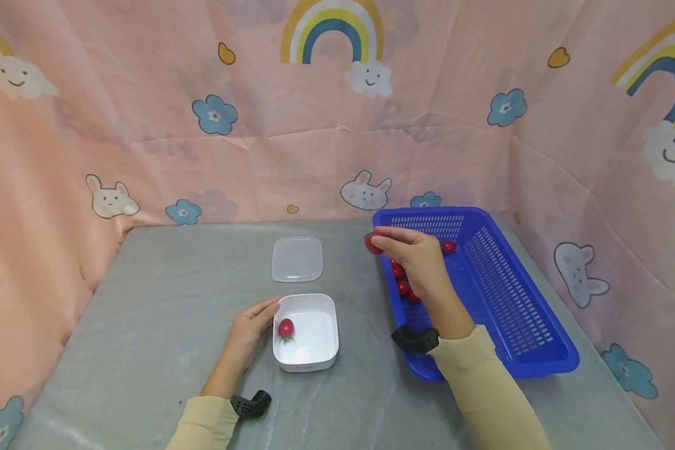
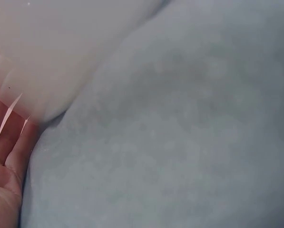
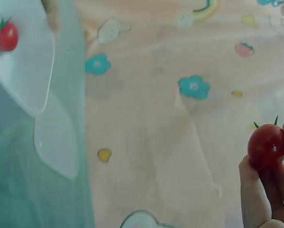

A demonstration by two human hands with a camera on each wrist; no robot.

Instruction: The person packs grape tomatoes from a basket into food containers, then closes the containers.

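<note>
In the head view my right hand (image 1: pixel 416 256) pinches a cherry tomato (image 1: pixel 373 243) between thumb and fingertips, above the left rim of the blue basket. The right wrist view shows this red tomato (image 3: pixel 267 146) with green sepals. My left hand (image 1: pixel 250 328) rests against the left side of a square white container (image 1: pixel 315 344), its fingers nearly straight along the outer wall (image 2: pixel 61 61). Inside the container lies another cherry tomato (image 1: pixel 285 328), near the left wall. Several more cherry tomatoes (image 1: pixel 402 288) sit in the basket, partly hidden by my right hand.
The blue perforated basket (image 1: pixel 531 306) stands on the right of the grey-covered table (image 1: pixel 163 300). Behind the container lies a translucent square lid (image 1: pixel 297 259). A pink patterned curtain (image 1: pixel 292 131) closes off the back and sides.
</note>
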